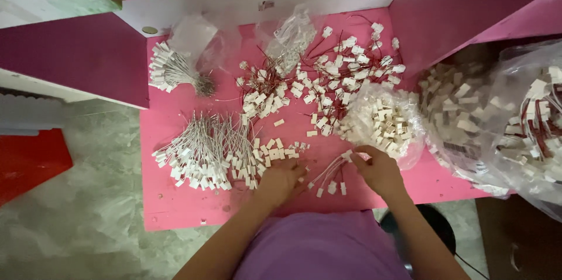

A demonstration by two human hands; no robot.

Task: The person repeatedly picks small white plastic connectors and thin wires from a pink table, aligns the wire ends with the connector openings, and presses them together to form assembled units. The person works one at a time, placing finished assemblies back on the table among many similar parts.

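Left hand (280,179): curled, fingers down on pink table (175,204), lower centre; grip unclear.
Right hand (379,169): pinching white connector (348,155) of small wire bunch (329,177).
Bag (383,123): just above right hand.

Between your hands you have a small bunch of thin white wires (329,176) with white plug ends, fanned flat on the pink table, one end pinched at the upper right, the loose plugs splayed toward the lower left.
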